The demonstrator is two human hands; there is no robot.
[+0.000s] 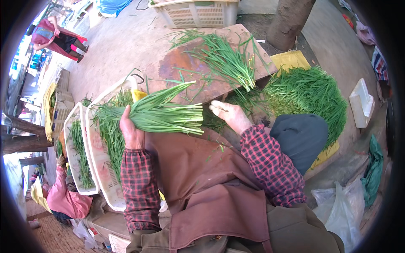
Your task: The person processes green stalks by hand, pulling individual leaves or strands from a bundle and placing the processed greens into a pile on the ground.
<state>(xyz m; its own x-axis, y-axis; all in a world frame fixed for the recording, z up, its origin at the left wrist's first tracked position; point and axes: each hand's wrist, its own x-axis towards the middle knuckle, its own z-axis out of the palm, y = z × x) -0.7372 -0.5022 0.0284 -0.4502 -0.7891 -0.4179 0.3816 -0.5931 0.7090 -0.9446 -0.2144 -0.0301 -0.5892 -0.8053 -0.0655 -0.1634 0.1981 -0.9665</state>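
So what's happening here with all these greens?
A person in a red checked shirt and brown apron is handling long green chives outdoors. The left hand grips a bundle of chives held level over the lap, cut ends pointing right. The right hand is open, reaching toward the loose greens at the edge of a worn wooden board, where another loose bunch lies. A big heap of chives sits on the right, and white crates on the left hold more.

Left hand (131, 130) gripping chive bundle (164, 113), right hand (230, 116) open
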